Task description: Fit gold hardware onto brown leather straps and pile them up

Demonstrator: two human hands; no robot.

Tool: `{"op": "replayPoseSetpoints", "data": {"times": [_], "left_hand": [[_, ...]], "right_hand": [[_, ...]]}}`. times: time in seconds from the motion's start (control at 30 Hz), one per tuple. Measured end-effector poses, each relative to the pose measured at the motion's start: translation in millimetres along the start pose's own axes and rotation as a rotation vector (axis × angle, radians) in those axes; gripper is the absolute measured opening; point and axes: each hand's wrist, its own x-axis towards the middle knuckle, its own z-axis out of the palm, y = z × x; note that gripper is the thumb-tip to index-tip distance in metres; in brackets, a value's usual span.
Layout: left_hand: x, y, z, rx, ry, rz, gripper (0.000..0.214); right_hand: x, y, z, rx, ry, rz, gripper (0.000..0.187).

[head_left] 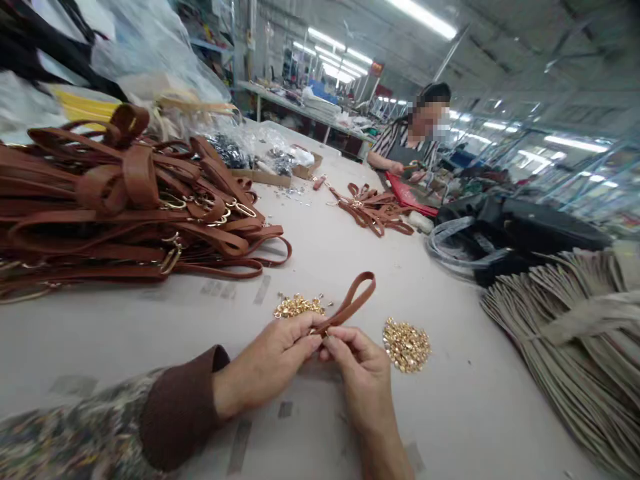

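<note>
A looped brown leather strap [354, 299] rises from between my two hands above the table. My left hand [275, 357] pinches its lower end between thumb and fingers. Close against it, my right hand [361, 370] is closed at the same end, thumb and forefinger together by a small bit of gold metal. My fingers hide most of that metal piece. Just beyond my left hand lies a small heap of gold rivet-like parts [299, 305]. To the right of my right hand is another heap of small gold caps [407, 345].
Brown straps with gold hooks [135, 213] are piled high at left. More straps [375, 210] lie farther back, near a person [410, 143] holding something red. Black bags [530, 223] and a bundle of grey-green strips [575, 340] line the right side.
</note>
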Motion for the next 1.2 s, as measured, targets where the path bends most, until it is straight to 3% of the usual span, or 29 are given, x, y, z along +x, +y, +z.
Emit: {"op": "replayPoseSetpoints", "data": {"times": [0.2, 0.33, 0.5, 0.63, 0.77, 0.9, 1.03, 1.2], "left_hand": [[-5.5, -0.3, 6.7, 0.120, 0.036, 0.038, 0.018], [-7.9, 1.2, 6.3, 0.167, -0.008, 0.073, 0.026], [-12.1, 0.9, 7.8, 0.227, -0.025, 0.129, 0.029], [-10.4, -2.6, 9.1, 0.084, -0.019, 0.047, 0.032], [-6.9, -6.9, 10.3, -0.081, 0.027, -0.109, 0.040], [-7.6, -8.8, 12.0, -0.157, -0.045, -0.161, 0.045], [-7.9, -5.8, 12.3, -0.152, -0.068, -0.242, 0.051], [-7.1, 0.5, 11.5, -0.139, -0.038, -0.306, 0.052]], "right_hand": [[-7.7, 5.9, 7.5, 0.060, 0.063, -0.060, 0.014], [-10.4, 7.8, 6.4, 0.097, 0.075, -0.030, 0.015], [-16.7, 4.2, 8.3, -0.012, 0.133, -0.058, 0.017], [-23.7, -2.7, -8.9, -0.290, 0.163, -0.121, 0.016], [-28.2, -0.2, -56.8, -0.890, 0.267, -0.247, 0.018], [-26.3, 11.5, -92.0, -1.370, 0.231, -0.294, 0.020], [-22.5, 18.7, -96.2, -1.493, 0.202, -0.347, 0.021], [-18.0, 17.3, -98.7, -1.478, 0.214, -0.294, 0.020]]}}
